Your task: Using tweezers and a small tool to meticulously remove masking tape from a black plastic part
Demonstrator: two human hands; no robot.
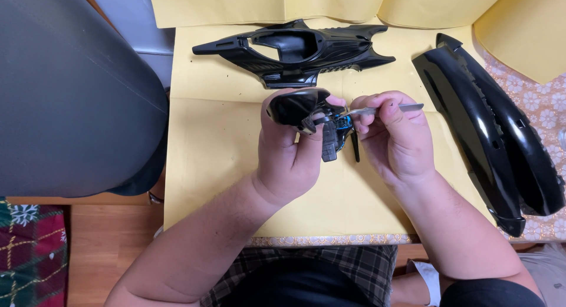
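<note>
Above the middle of the yellow-papered tabletop (212, 165), the left hand (292, 148) grips a small black part (298, 108); the right hand (394, 136) pinches slim metal tweezers (383, 109), their long axis level, tip pointing left into the part

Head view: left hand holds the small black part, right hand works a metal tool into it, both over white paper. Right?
Not quite. The head view shows the paper under the hands is yellow, not white. The rest holds: the left hand holds the small black part, and the right hand holds a metal tool against it.
</note>
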